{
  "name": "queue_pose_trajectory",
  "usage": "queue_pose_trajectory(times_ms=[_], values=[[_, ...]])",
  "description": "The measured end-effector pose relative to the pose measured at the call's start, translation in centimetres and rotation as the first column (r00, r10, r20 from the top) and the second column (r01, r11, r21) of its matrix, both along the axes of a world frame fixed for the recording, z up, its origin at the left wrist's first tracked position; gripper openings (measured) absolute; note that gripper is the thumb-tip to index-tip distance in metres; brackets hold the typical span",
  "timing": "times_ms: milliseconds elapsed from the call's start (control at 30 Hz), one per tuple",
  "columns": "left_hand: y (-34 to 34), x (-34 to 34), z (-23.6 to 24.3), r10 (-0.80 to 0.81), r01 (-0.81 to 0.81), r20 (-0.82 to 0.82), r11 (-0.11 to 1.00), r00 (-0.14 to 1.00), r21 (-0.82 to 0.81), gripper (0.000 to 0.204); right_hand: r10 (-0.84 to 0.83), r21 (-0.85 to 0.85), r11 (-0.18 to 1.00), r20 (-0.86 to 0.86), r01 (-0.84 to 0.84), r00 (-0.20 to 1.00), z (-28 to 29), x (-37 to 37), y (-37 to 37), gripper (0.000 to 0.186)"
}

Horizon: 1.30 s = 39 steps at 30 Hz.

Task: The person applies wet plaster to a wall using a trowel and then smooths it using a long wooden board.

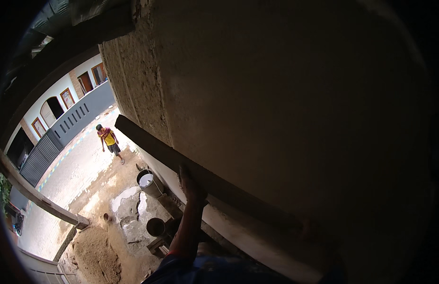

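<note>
A long, dark, straight board slants across a plastered wall, from its upper left end down into shadow at the right. My left hand grips this board along its lower edge, left of the middle. Farther right, my right hand shows only faintly in the dark near the board's lower end; its fingers cannot be made out. The wall around the board is smooth and dim, with a rougher strip of plaster at its left edge.
Below stand a bucket with pale liquid and a dark bucket beside grey mortar. A sand heap lies lower left, near a slanting post. A person in a yellow and maroon shirt is on the paving.
</note>
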<state>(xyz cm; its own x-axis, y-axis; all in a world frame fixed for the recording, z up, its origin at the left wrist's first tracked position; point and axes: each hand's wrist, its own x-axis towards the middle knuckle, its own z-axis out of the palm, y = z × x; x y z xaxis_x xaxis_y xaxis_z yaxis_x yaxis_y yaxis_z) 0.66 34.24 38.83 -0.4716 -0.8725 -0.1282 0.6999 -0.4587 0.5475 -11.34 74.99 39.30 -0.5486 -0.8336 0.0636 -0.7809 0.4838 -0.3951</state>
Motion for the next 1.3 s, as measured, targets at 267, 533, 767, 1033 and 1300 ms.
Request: queue_pose_trajectory(times_ms=[267, 533, 767, 1033, 1300], values=[[-8.9, -8.2, 5.8, -0.134, 0.133, -0.012, 0.988, 0.991, -0.081, 0.055, -0.153, -0.011, 0.964, -0.842, 0.267, 0.518, 2.4, 0.6, -2.3, 0.061], [-13.4, -14.0, 10.3, -0.082, 0.094, 0.087, 0.985, 0.993, -0.148, 0.061, -0.167, -0.109, 0.943, -0.973, 0.315, 0.161, 3.6, -5.1, -4.3, 0.054], [-19.4, -19.2, 7.2, -0.173, 0.183, 0.104, 0.978, 0.98, -0.098, 0.042, -0.236, -0.189, 0.91, -0.968, 0.37, 0.086, 8.2, -4.1, -12.1, 0.052], [-24.1, -22.4, 12.8, 0.058, 0.081, 0.239, 0.843, 0.969, -0.532, 0.053, -0.35, -0.363, 0.857, -0.931, 0.366, -0.105, 12.8, -5.1, -16.9, 0.047], [-33.0, -20.6, 36.8, 0.07, 0.061, 0.182, 0.778, 0.981, -0.625, 0.055, -0.507, -0.531, 0.529, -0.823, 0.662, -0.254, 27.1, -3.7, -27.7, 0.044]])
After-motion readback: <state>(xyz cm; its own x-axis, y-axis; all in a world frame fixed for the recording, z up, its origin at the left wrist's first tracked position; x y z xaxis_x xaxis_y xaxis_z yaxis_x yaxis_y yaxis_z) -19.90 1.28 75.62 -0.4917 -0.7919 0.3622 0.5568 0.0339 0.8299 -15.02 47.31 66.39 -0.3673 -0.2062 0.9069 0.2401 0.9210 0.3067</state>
